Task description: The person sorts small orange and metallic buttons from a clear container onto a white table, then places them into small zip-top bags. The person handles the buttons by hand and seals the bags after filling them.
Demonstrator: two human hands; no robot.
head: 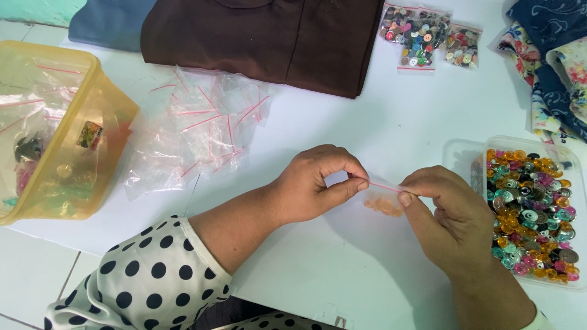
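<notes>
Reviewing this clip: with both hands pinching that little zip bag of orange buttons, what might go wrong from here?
1. The small bag is held only at its red strip between the left hand and right hand; if it is not fully sealed, the orange buttons could spill onto the white table.
2. The right wrist sits close to the open tray of buttons and might knock it.

Two hands are in view: one left hand (312,186) and one right hand (452,217). Between them there is one small clear bag (383,200) with orange buttons inside. At the right stands one clear tray (465,153) full of many colourful buttons, too many to count. At the far side lie two filled button bags (428,33). At the left there is one yellow tub (92,91). The pile of empty bags (195,128) cannot be counted exactly.
</notes>
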